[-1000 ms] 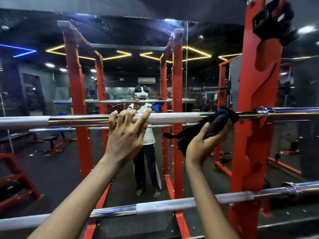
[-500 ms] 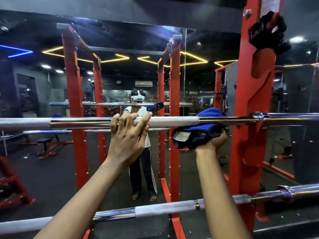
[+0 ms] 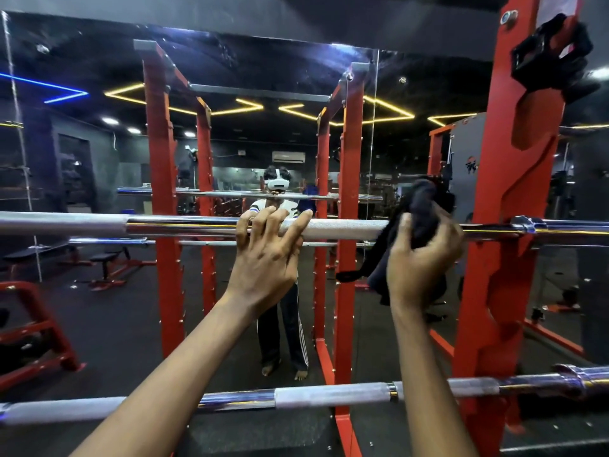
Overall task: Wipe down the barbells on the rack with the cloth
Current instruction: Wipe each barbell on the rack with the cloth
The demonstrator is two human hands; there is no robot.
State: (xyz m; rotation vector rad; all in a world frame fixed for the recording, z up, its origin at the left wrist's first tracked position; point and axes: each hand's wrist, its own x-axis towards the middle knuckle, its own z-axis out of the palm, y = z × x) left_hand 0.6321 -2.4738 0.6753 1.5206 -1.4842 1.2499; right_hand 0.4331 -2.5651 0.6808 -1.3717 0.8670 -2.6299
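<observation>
— Made of what, up top?
— Round steel bar [image 3: 184, 225], chrome-bright in bands, matt knurled grey between. Runs level across the red rack [image 3: 514, 199], seated at the right upright.
— And lower down?
— Same build for the low bar [image 3: 329, 395]: shiny sleeve at far right, rough grey stretches, lying nearer and beneath both forearms.
— Pose on the left?
— As for the left hand [image 3: 263, 262]: stretched up and forward, arm nearly straight. Fingers hooked over the top of the bar, thumb splayed rightward along it. Gripping the knurled middle part.
— On the right?
— As for the right hand [image 3: 423, 258]: raised just right of the other, back toward the camera, fingers curled round the cloth [image 3: 420, 206].
— Looks like what?
— Dark, soft, bunched into a lump, with a strap-like tail drooping left below the bar. Pressed against the bar and hiding it there, between the left hand and the right upright.
— Touching each other?
— Near, yet apart; bare knurled steel between.
— Behind?
— Mirror [image 3: 99, 153], doubling rack and bar.
</observation>
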